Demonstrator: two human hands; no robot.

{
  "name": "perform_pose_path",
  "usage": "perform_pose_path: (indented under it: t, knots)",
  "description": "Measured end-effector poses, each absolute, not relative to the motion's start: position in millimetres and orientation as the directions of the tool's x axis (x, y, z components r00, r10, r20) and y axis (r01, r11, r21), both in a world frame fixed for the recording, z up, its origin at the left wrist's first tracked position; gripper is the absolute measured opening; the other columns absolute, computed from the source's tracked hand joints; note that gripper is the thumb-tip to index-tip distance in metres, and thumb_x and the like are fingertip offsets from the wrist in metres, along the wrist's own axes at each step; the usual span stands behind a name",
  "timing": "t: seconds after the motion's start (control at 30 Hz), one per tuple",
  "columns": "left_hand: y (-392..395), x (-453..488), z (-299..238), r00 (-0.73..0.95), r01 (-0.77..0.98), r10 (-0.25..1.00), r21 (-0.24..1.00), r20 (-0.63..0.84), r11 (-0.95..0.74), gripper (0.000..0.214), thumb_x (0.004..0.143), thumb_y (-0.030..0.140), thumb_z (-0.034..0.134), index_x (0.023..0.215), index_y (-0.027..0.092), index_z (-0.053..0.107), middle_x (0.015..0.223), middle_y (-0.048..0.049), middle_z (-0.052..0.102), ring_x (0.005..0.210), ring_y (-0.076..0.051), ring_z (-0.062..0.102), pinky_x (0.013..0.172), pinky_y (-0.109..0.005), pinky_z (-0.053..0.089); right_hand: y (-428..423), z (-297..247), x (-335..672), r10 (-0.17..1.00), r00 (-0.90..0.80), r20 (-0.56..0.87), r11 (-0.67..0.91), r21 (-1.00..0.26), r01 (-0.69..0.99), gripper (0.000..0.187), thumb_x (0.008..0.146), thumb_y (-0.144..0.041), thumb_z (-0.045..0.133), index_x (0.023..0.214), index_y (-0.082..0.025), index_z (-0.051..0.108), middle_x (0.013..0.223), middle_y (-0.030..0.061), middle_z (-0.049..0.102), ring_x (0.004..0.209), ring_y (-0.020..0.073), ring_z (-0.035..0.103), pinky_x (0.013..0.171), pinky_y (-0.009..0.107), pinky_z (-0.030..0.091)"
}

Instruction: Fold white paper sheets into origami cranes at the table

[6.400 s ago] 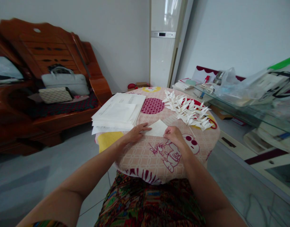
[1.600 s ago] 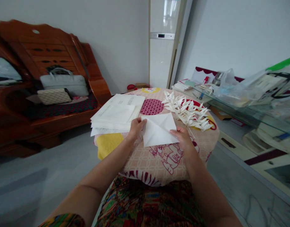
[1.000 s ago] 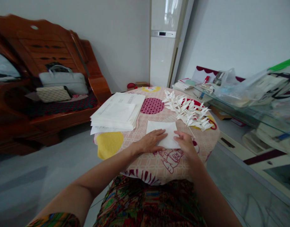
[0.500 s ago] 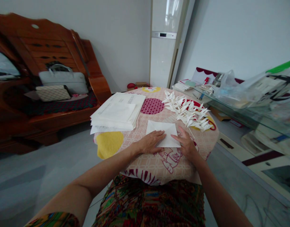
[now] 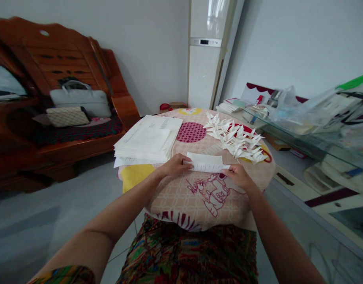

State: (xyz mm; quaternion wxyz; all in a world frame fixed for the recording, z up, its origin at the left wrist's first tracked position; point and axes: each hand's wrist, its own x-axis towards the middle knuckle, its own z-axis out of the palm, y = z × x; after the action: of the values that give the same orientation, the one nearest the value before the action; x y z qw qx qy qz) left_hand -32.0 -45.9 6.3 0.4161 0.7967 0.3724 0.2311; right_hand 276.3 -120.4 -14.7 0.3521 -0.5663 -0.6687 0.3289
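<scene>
A white sheet of paper lies near the middle of the cloth-covered table, its near edge bent up and over towards the far side. Printed lines show faintly on the turned-up part. My left hand pinches the left end of that edge, fingers closed. At the right end my right hand grips the same edge between thumb and fingers. Beyond my right hand sits a cluster of folded white paper cranes. To the left of my left hand rests a thick stack of paper, a smaller sheet on top.
A patterned cloth covers the round table. On the right stands a glass-topped cabinet with plastic bags and papers. A wooden sofa holding bags is at the left. Behind the table rises a tall white air conditioner.
Both hands lay flat with spread fingers on the square paper. Now they pinch its near edge at both ends, and that edge has been lifted and turned away from me.
</scene>
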Motion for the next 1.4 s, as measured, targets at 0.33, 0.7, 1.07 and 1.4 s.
perform_pose_path:
  t: [0.33, 0.7, 1.07, 1.4]
  knots:
    - [-11.7, -1.1, -8.7, 0.195, 0.652, 0.981, 0.746, 0.009, -0.136, 0.035, 0.075, 0.031, 0.068, 0.049, 0.018, 0.047, 0.046, 0.0040, 0.042, 0.051, -0.011, 0.041, 0.052, -0.025, 0.027, -81.2, -18.3, 259.2, 0.976, 0.214, 0.046, -0.051, -0.903, 0.427, 0.041, 0.064, -0.025, 0.063, 0.100, -0.012, 0.076, 0.072, 0.0037, 0.074, 0.062, 0.0201, 0.066, 0.057, 0.029, 0.053]
    - [-19.5, 0.6, -12.6, 0.171, 0.721, 0.970, 0.649, 0.171, -0.242, 0.044, 0.076, 0.021, 0.073, 0.117, 0.018, 0.058, 0.073, 0.0021, 0.064, 0.074, -0.017, 0.063, 0.075, -0.028, 0.047, -80.9, -24.6, 251.4, 0.944, 0.199, 0.262, 0.011, -0.630, 0.776, 0.032, 0.073, -0.020, 0.060, 0.096, -0.018, 0.081, 0.074, 0.0063, 0.075, 0.069, 0.0217, 0.068, 0.072, 0.033, 0.054]
    - [-21.8, -0.9, -4.1, 0.109, 0.732, 0.989, 0.666, 0.101, -0.148, 0.037, 0.074, 0.020, 0.076, 0.107, 0.018, 0.058, 0.075, 0.0013, 0.066, 0.074, -0.017, 0.064, 0.073, -0.028, 0.047, -78.6, -24.1, 250.6, 0.962, 0.168, 0.216, -0.021, -0.553, 0.833, 0.027, 0.078, -0.020, 0.061, 0.096, -0.016, 0.081, 0.091, 0.0095, 0.080, 0.085, 0.0236, 0.073, 0.085, 0.033, 0.054]
    - [-17.2, -2.8, -2.2, 0.090, 0.734, 0.994, 0.670, 0.059, -0.107, 0.040, 0.073, 0.021, 0.079, 0.107, 0.018, 0.058, 0.076, 0.0004, 0.068, 0.075, -0.018, 0.066, 0.074, -0.029, 0.047, -76.8, -29.6, 254.3, 0.945, 0.196, 0.263, -0.011, -0.572, 0.820, 0.025, 0.075, -0.022, 0.062, 0.090, -0.020, 0.082, 0.085, 0.0065, 0.080, 0.077, 0.0228, 0.072, 0.079, 0.033, 0.056]
